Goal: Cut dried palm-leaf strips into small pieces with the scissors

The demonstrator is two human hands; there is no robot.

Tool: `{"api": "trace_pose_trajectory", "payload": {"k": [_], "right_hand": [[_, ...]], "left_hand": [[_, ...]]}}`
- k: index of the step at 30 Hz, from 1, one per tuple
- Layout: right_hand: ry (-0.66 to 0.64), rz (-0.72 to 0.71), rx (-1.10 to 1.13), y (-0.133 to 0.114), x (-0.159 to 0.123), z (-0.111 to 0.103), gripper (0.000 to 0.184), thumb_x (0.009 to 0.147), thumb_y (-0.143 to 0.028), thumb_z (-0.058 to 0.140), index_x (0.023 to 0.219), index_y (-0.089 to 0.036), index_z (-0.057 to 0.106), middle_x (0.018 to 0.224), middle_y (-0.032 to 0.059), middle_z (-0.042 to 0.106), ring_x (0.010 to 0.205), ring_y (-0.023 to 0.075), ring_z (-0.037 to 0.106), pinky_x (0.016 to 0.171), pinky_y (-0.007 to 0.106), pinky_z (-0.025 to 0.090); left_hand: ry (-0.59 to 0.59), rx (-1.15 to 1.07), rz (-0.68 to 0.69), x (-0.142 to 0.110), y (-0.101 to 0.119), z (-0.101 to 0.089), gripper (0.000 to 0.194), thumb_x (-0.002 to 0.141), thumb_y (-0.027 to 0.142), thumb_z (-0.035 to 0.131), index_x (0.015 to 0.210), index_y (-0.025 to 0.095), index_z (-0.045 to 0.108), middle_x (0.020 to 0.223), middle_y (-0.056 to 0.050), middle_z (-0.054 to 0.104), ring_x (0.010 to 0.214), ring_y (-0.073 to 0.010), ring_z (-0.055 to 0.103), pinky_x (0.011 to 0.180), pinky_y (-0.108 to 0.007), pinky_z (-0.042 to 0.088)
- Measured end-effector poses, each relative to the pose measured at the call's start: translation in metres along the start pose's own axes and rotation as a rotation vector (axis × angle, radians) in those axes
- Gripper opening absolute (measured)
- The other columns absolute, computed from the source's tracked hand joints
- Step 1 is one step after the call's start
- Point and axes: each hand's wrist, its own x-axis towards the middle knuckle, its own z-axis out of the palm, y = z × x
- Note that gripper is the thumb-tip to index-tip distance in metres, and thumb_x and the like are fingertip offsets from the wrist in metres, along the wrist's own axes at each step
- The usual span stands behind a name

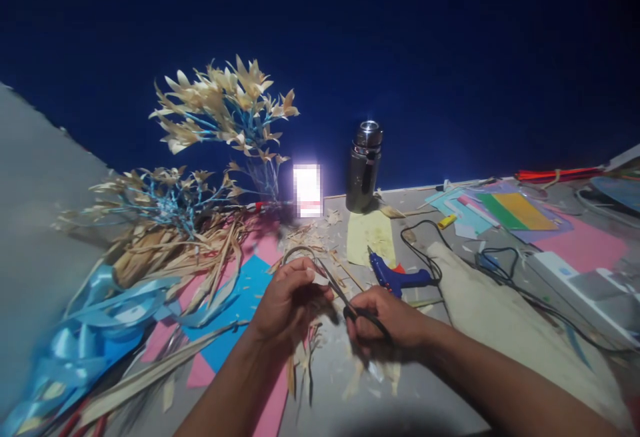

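My left hand is closed, thumb and fingers pinching a curved strip of dried husk that arches above the fingertips. My right hand is wrapped around the dark handles of a pair of scissors. The blades point up and to the left, close to the left fingertips and the strip. Whether they touch the strip I cannot tell. Beneath both hands, thin husk scraps lie on the grey work surface. Just beyond my right hand rests a blue glue gun, its nozzle toward the upper left.
Husk flowers on blue stems stand back left, above dried husks and light-blue ribbon. A dark flask stands near a bright, blurred-out patch. Rightward lie a pale cloth-like piece, a white power strip, cords and coloured sheets.
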Motion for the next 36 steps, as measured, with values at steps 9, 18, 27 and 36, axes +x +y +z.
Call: {"api": "trace_pose_trajectory", "payload": {"k": [9,18,27,36], "right_hand": [[0.012,0.038,-0.02,-0.002,-0.002,0.001,0.029,0.073,-0.04,0.071,0.064,-0.015,0.059,0.054,0.0009,0.06,0.046,0.0093,0.052,0.045,0.019,0.036],[0.014,0.065,0.002,-0.003,-0.002,0.002,0.036,0.07,-0.045,0.076,0.062,-0.015,0.057,0.053,0.0006,0.059,0.044,0.0085,0.049,0.041,0.018,0.031],[0.025,0.065,-0.03,-0.002,-0.001,0.002,0.039,0.07,-0.048,0.075,0.061,-0.016,0.056,0.05,-0.0011,0.058,0.043,0.0077,0.048,0.041,0.017,0.032],[0.064,0.089,-0.021,-0.005,-0.002,0.005,0.033,0.071,-0.039,0.072,0.058,-0.017,0.053,0.049,-0.0025,0.056,0.041,0.0068,0.047,0.04,0.017,0.03]], "left_hand": [[0.03,-0.002,0.015,-0.002,0.001,0.002,0.016,0.071,0.019,0.074,0.071,0.016,0.058,0.057,-0.001,0.067,0.052,-0.0165,0.065,0.05,-0.024,0.051],[0.075,0.026,0.004,-0.005,0.002,0.005,0.014,0.074,0.018,0.072,0.075,0.016,0.058,0.057,-0.002,0.067,0.049,-0.0148,0.064,0.042,-0.019,0.047],[0.075,0.041,0.013,-0.004,0.002,0.004,0.017,0.072,0.02,0.074,0.073,0.017,0.057,0.056,-0.001,0.066,0.046,-0.0146,0.063,0.042,-0.02,0.046],[0.167,0.075,0.021,-0.01,0.004,0.011,0.022,0.071,0.023,0.076,0.076,0.019,0.056,0.058,0.0,0.065,0.048,-0.0158,0.062,0.045,-0.024,0.048]]}}
